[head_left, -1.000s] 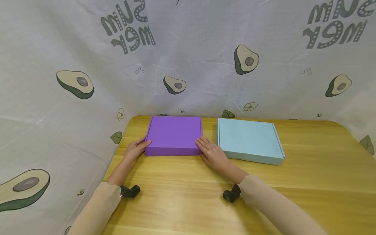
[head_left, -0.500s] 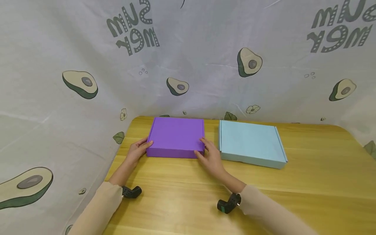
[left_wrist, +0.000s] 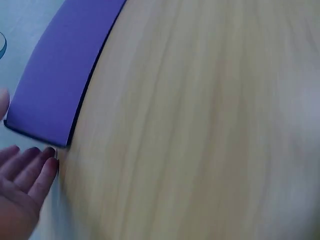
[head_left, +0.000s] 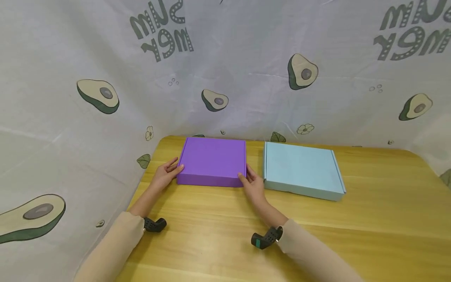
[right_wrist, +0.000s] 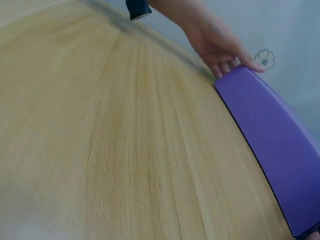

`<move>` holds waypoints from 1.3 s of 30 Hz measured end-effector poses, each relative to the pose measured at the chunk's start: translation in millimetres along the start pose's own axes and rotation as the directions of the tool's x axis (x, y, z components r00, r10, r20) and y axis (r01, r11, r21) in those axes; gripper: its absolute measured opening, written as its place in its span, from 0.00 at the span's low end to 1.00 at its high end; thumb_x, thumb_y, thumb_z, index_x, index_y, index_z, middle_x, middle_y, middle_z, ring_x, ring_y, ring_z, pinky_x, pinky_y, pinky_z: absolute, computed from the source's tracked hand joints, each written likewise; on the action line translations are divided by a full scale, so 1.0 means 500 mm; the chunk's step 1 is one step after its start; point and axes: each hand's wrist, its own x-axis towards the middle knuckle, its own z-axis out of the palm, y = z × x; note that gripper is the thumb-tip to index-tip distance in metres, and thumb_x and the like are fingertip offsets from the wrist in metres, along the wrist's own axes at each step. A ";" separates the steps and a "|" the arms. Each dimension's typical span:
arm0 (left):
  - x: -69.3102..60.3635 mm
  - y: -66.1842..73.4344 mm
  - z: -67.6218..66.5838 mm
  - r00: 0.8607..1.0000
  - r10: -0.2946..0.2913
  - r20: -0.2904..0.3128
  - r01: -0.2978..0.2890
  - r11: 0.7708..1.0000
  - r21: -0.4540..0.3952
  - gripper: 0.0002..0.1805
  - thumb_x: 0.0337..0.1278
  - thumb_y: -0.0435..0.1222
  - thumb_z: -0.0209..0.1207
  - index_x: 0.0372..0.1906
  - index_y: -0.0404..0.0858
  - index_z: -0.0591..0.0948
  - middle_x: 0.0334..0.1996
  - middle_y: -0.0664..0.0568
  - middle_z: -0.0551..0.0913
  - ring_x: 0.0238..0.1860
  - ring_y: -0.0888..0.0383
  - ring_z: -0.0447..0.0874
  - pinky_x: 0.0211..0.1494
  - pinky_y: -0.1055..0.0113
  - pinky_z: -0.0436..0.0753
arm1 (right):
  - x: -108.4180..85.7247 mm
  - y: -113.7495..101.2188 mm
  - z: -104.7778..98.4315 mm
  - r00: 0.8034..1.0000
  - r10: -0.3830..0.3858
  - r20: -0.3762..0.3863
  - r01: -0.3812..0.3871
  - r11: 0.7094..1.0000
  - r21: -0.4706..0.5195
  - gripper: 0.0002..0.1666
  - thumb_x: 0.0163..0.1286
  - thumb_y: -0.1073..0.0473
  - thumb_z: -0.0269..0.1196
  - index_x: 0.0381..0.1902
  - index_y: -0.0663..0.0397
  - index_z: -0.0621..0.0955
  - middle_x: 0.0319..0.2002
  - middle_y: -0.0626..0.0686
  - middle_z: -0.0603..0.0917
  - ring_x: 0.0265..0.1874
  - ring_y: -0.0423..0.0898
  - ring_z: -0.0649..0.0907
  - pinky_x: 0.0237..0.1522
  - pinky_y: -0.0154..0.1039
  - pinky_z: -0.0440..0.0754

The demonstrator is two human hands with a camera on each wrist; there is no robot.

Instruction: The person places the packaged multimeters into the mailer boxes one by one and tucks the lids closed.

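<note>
A flat, closed purple cardboard box [head_left: 213, 158] lies toward the back left of the wooden table. At its front left corner is my left hand [head_left: 163, 176], with the thumb over the top edge and the fingers stretched along the side. In the left wrist view those fingers [left_wrist: 37, 175] look nearly straight, just off the box's end. My right hand [head_left: 254, 188] touches the opposite front corner, thumb at the front edge and fingers extended along the right side. The right wrist view shows the box's front face [right_wrist: 270, 145] with the left hand [right_wrist: 217, 40] at its far end.
A closed light blue box [head_left: 303, 168] lies to the right, close to my right hand. The wooden table [head_left: 197, 235] reaches back to a white curtain [head_left: 246, 105] printed with avocados. Black wrist cameras [head_left: 155, 225] sit on both wrists.
My right hand has shifted from lying over the purple box's front right corner to its right side, thumb toward the front. The left hand keeps its place, and both boxes appear unmoved.
</note>
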 end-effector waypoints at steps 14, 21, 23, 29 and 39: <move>-0.017 -0.025 -0.011 0.888 0.434 0.154 -0.436 0.683 0.587 0.47 0.42 0.40 0.69 0.70 0.40 0.58 0.59 0.38 0.71 0.56 0.42 0.73 0.58 0.50 0.72 | 0.001 0.005 -0.011 1.000 0.001 -0.004 -0.001 1.000 -0.006 0.33 0.65 0.67 0.58 0.66 0.69 0.60 0.66 0.64 0.61 0.65 0.56 0.64 0.59 0.38 0.67; -0.005 -0.031 -0.005 0.850 0.521 0.082 -0.469 0.675 0.569 0.42 0.44 0.32 0.67 0.68 0.36 0.62 0.54 0.35 0.74 0.51 0.42 0.77 0.53 0.52 0.76 | 0.006 0.001 -0.005 1.000 -0.017 0.009 0.016 1.000 0.004 0.33 0.65 0.67 0.58 0.66 0.68 0.61 0.66 0.64 0.62 0.64 0.56 0.65 0.58 0.37 0.68; -0.005 -0.024 -0.011 0.860 0.492 0.133 -0.468 0.658 0.590 0.44 0.44 0.31 0.67 0.69 0.36 0.59 0.52 0.35 0.76 0.50 0.42 0.79 0.52 0.53 0.77 | 0.007 0.001 -0.006 1.000 -0.017 0.012 0.017 1.000 -0.010 0.33 0.65 0.66 0.59 0.65 0.69 0.62 0.65 0.64 0.63 0.64 0.56 0.66 0.57 0.38 0.69; -0.011 0.018 -0.021 0.841 0.461 0.283 -0.491 0.432 0.757 0.40 0.45 0.36 0.68 0.66 0.33 0.64 0.44 0.35 0.81 0.41 0.42 0.83 0.45 0.52 0.79 | 0.007 0.002 -0.013 1.000 0.000 0.027 0.001 0.998 -0.063 0.33 0.64 0.65 0.60 0.65 0.69 0.63 0.65 0.65 0.64 0.63 0.57 0.67 0.57 0.38 0.69; -0.018 0.036 -0.028 0.790 0.477 0.385 -0.552 0.280 0.786 0.36 0.45 0.37 0.68 0.61 0.28 0.69 0.50 0.34 0.78 0.45 0.42 0.82 0.47 0.54 0.80 | 0.006 -0.002 -0.016 0.999 0.015 0.038 -0.012 0.997 -0.082 0.34 0.64 0.64 0.61 0.65 0.68 0.63 0.65 0.64 0.63 0.63 0.58 0.67 0.57 0.38 0.69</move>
